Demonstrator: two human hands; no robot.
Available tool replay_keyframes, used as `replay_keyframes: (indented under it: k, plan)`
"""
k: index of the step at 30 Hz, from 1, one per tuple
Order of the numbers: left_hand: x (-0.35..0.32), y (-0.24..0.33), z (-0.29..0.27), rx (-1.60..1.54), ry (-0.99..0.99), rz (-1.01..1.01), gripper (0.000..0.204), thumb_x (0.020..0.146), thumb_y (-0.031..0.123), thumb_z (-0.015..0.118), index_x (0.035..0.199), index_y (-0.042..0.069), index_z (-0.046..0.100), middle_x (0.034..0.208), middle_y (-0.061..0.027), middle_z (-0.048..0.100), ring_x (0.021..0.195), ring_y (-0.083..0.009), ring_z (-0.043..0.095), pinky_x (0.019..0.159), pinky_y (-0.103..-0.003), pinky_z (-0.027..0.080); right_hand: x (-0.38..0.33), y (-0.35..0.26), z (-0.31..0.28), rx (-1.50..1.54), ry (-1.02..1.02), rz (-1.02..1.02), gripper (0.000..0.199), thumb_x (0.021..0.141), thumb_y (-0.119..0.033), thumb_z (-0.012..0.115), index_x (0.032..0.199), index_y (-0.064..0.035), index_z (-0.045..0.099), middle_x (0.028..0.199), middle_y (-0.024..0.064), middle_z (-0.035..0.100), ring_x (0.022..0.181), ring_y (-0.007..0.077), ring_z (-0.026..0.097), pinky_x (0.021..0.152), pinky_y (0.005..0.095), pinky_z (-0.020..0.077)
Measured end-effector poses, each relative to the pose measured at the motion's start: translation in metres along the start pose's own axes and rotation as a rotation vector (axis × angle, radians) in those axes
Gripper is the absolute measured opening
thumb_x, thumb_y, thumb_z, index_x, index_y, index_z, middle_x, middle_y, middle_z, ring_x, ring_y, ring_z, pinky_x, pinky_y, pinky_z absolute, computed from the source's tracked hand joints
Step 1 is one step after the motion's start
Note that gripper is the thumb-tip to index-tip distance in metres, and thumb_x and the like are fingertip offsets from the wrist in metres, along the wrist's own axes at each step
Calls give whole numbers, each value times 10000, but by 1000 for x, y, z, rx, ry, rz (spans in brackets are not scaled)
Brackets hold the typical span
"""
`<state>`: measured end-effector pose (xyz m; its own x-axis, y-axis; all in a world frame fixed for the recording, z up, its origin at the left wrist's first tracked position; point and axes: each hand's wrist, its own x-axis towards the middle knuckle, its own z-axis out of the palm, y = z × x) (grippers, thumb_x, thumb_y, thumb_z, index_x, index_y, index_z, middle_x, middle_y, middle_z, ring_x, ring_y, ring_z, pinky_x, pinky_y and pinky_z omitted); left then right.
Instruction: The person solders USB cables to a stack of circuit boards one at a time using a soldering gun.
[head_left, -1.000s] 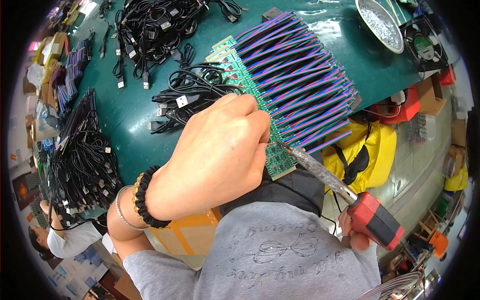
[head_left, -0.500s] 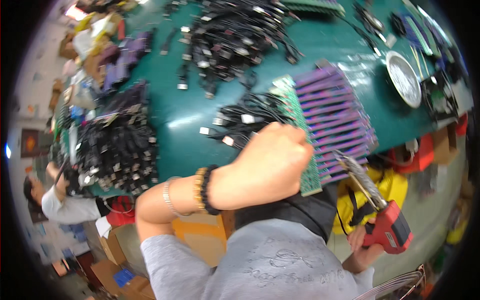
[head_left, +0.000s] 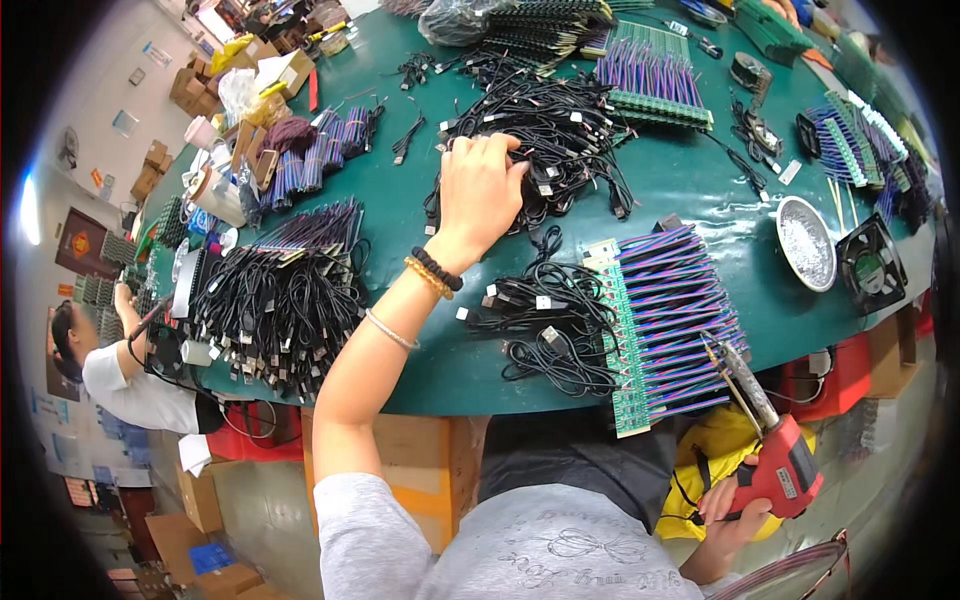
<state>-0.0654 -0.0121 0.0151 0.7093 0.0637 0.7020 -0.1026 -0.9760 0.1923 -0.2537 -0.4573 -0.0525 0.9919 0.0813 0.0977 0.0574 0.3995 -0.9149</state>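
My left hand (head_left: pixel 480 190) is over the large pile of black USB cables (head_left: pixel 560 125), its fingers bent down toward them. A gap shows between thumb and forefinger; the fingertips are partly hidden. At the lower right, my right hand (head_left: pixel 735 510) is closed round the handle of a red soldering gun (head_left: pixel 782 468). The gun's metal tip points up at the nearer green circuit board strip (head_left: pixel 628 370) with its rows of purple-blue wires (head_left: pixel 685 315). Several black USB cables (head_left: pixel 550 315) lie against the strip's left side, near the table's front edge.
A metal bowl (head_left: pixel 806 245) and a small black fan (head_left: pixel 872 262) stand at the right of the green table (head_left: pixel 430 370). Another heap of cables (head_left: pixel 285 310) lies left. More wired boards (head_left: pixel 655 75) are at the back. A co-worker (head_left: pixel 140 370) sits at far left.
My left hand has moved from the near board strip, up and left to the large cable pile. The right hand still grips the soldering gun in about the same place.
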Motion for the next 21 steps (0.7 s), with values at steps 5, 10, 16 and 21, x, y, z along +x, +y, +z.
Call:
replay_keyframes:
  k: [5, 10, 16, 21]
  plan:
    - [-3, -6, -10, -210, -7, -100, 109, 824, 20, 655, 933, 16, 665, 796, -106, 651, 694, -195, 605, 669, -318, 479, -2, -2, 8, -87, 95, -6, 720, 956, -582, 444, 1309, 41, 371, 501, 12, 384, 367, 118, 377, 392, 255, 381]
    - [-24, 77, -104, -564, -238, -96, 107, 804, -52, 622, 889, 10, 642, 780, -114, 622, 715, -271, 604, 635, -335, 488, 2, 0, 24, -205, 8, 29, 627, 972, -449, 525, 1318, 49, 364, 532, 21, 405, 404, 119, 411, 421, 247, 387]
    - [-117, 171, -105, -943, -579, 200, 203, 729, -27, 581, 914, -23, 499, 818, -137, 453, 729, -311, 537, 598, -396, 465, 10, 15, 61, -229, 31, 29, 589, 789, 68, 492, 1358, 71, 341, 726, 119, 586, 442, 107, 451, 448, 224, 407]
    - [-130, 182, -91, -971, -575, 171, 170, 786, -12, 644, 873, -13, 498, 838, -120, 479, 676, -280, 558, 546, -363, 471, 17, 17, 76, -248, -7, 138, 625, 770, 165, 505, 1361, 67, 328, 744, 128, 597, 458, 96, 467, 442, 206, 405]
